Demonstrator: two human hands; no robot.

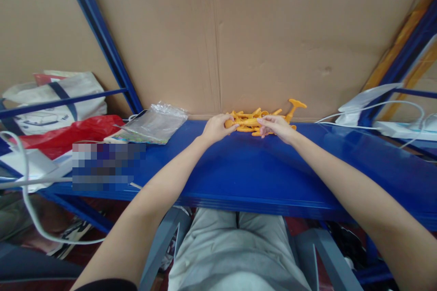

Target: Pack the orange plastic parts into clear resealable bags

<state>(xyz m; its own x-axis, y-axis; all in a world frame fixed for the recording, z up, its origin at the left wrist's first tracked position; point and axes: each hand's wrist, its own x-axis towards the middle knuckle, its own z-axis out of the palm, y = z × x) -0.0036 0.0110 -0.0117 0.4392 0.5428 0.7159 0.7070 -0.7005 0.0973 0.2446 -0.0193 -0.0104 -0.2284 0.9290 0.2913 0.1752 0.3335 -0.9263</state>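
Both arms stretch forward, left hand (215,128) and right hand (276,126) close together, fingers curled

On the glossy blue metal shelf (246,170), the left hand (215,128) and right hand (277,126) meet at a heap of small orange plastic parts (253,120) at twelve o'clock, against the brown cardboard backing sheet (266,36). Both hands pinch one long orange piece. A crinkled clear plastic bag (153,122) lies at ten o'clock.

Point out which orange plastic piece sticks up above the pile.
The T-topped orange piece at the pile's right end, beyond the right hand; the others lie flat.
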